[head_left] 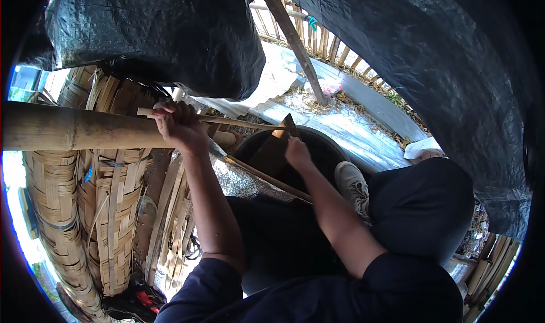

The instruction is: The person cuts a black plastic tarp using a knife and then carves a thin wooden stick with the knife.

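My left hand [180,124] is closed around a long, thin bamboo strip [238,122], and the strip's pale end sticks out on the left of the fist. The strip runs rightward to the blade of a knife [290,125]. My right hand [298,152] is closed on the knife's handle, which the fingers mostly hide. The dark blade points upward and meets the far end of the strip; whether it is cutting in, I cannot tell. Below both hands, another thin bamboo piece [267,179] slants across my lap.
A thick bamboo pole [85,127] juts in from the left, close to my left hand. Woven bamboo rolls [113,226] stand below it. A dark round tub [326,144] lies behind the knife, near my shoe [353,187]. Black tarpaulin [153,33] hangs overhead, beside a slanted wooden post [295,42].
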`<action>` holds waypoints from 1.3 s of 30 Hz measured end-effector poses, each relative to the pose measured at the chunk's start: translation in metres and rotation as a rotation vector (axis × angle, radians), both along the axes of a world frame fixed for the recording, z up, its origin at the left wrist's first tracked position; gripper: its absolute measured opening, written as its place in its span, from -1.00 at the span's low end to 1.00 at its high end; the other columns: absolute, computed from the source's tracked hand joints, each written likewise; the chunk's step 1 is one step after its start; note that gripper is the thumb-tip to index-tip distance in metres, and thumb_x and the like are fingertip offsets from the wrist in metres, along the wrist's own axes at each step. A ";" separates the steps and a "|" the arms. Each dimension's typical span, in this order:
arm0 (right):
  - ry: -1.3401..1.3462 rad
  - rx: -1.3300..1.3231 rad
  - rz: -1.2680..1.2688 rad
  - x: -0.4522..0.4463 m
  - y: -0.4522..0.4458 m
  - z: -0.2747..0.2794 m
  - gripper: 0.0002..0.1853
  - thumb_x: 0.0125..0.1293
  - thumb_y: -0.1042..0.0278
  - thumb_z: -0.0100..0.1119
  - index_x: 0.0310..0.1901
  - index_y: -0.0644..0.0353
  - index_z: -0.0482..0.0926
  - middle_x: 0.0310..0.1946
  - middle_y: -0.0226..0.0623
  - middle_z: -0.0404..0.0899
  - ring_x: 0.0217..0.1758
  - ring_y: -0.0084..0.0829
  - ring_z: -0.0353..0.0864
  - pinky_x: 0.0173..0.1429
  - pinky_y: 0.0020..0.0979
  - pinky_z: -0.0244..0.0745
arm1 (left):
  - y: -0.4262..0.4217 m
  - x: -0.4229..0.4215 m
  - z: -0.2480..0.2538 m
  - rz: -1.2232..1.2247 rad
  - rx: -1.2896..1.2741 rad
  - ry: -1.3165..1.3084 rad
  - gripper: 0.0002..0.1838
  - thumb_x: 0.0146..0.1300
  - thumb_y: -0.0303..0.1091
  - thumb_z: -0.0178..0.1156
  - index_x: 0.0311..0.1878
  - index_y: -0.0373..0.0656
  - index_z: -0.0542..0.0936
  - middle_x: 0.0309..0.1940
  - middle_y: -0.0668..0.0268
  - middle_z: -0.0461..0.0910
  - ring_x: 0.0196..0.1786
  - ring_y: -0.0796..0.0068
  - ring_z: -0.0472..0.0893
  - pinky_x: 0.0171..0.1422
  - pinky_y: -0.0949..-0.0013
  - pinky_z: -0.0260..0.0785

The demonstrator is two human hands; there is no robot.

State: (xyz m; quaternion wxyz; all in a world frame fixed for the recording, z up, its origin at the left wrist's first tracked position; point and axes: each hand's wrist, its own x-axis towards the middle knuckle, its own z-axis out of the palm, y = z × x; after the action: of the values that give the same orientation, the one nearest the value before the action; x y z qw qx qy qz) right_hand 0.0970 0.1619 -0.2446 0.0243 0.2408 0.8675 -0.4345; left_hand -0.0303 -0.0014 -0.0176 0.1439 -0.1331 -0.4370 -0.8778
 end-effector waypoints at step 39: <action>-0.334 -0.303 -0.073 -0.006 0.049 0.034 -0.51 0.46 0.06 -0.26 -0.12 0.41 0.48 -0.38 0.09 0.61 -0.51 -0.13 0.63 -0.43 -0.20 0.53 | 0.002 0.021 0.017 -0.233 -0.350 0.082 -0.63 0.28 0.01 0.17 -0.24 -0.15 0.47 -0.28 0.33 0.36 -0.08 0.37 0.40 0.09 0.20 0.30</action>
State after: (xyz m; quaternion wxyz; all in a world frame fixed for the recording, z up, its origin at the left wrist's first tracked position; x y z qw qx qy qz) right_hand 0.0912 0.2111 -0.2107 0.1876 0.3341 0.7672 -0.5144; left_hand -0.0097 0.0010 -0.0010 0.0340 -0.2413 -0.5581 -0.7932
